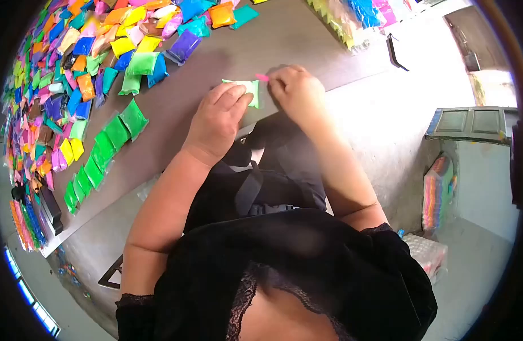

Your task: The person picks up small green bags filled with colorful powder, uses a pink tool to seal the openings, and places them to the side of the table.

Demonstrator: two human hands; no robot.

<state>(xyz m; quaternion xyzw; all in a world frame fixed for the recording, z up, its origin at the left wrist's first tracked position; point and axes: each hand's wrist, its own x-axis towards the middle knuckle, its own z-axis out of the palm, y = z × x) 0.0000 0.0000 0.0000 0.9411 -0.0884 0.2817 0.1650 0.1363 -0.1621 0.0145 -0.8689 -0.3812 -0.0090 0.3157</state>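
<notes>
A small light green packet [252, 87] with a clear plastic edge lies on the table in front of me. My left hand [219, 111] has its fingers curled over the packet's left part, gripping it against the tabletop. Just to the right, my right hand [298, 88] is closed in a pinch at a small pink piece [262, 77], which touches or lies beside the packet's clear edge. Whether the pink piece is a tool or a strip I cannot make out. Left of my hands, a row of bright green packets [103, 149] runs down the table.
A large heap of packets in many colours [85, 85] covers the left of the brown table [176, 108]. More coloured packs [352, 14] stand at the far edge. A bundle of coloured sheets or packs [437, 190] leans by a cabinet [471, 124] on the right.
</notes>
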